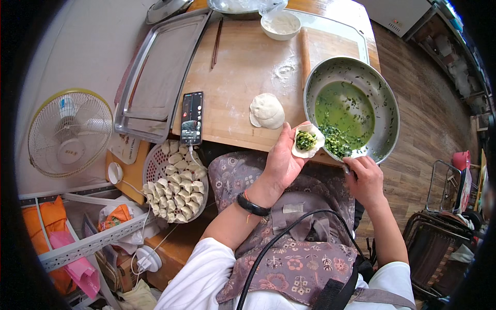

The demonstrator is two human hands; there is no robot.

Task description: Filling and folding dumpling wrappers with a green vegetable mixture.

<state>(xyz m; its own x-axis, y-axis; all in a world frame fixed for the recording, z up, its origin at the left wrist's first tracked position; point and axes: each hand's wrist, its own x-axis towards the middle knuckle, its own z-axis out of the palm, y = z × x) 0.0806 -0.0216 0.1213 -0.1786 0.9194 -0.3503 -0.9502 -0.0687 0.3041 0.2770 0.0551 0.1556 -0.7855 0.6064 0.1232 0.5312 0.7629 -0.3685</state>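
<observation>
My left hand (285, 162) holds a round dough wrapper (308, 141) with chopped green filling heaped on it. At the near rim of a large metal bowl (390, 116), my right hand (363, 176) grips the handle of a utensil whose far end is hidden in the filling. Chopped greens (334, 142) and green liquid (341, 104) lie in that bowl. A small stack of dough wrappers (267, 111) rests on the wooden board (232, 81), just beyond my left hand. Folded dumplings (176, 193) fill much of a round perforated tray (149, 162) at the left.
A smartphone (192, 118) with a cable lies at the board's left edge, beside metal trays (159, 73). Beyond are chopsticks (217, 44), a bowl of flour (280, 25) and a rolling pin (305, 54). A fan (70, 133) stands left. A black cable (271, 242) crosses my apron.
</observation>
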